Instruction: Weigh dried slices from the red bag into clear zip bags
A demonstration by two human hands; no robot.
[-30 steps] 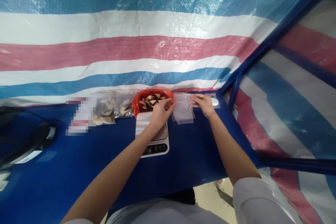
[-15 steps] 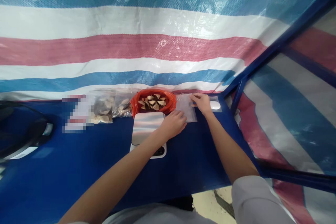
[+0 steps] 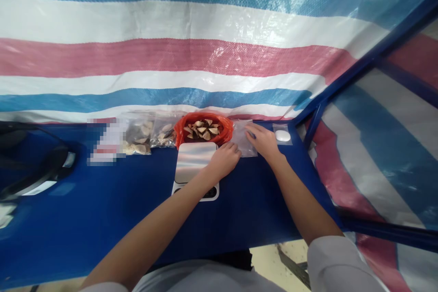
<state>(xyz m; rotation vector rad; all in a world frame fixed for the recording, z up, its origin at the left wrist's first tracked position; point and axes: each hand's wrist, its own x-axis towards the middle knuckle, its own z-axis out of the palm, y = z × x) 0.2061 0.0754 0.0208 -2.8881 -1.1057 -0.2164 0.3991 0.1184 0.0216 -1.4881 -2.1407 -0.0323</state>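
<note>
A clear plastic bag (image 3: 243, 148) lies flat on the blue table, just right of a red plastic bag (image 3: 178, 130) that stands open. Pale, dark-edged chunks (image 3: 204, 130) fill the red bag. My left hand (image 3: 226, 160) has its fingers curled on the clear bag's near left edge. Over the clear bag's right side is my right hand (image 3: 263, 140), its thumb and fingers closed on the plastic. Beneath my left forearm sits a kitchen scale (image 3: 195, 164) with a silver plate; the arm partly hides its control panel.
Two clear bags of similar chunks (image 3: 138, 139) (image 3: 163, 136) lie left of the red bag, beside a blurred-out patch. A small clear packet with a white oval object (image 3: 283, 135) lies at right. Black gear (image 3: 44, 169) is at far left. A striped tarp (image 3: 153, 59) hangs behind.
My right hand has shifted slightly left over the clear bag and its fingers have curled in more. My left hand stays by the bag's near edge. The view has moved a little.
</note>
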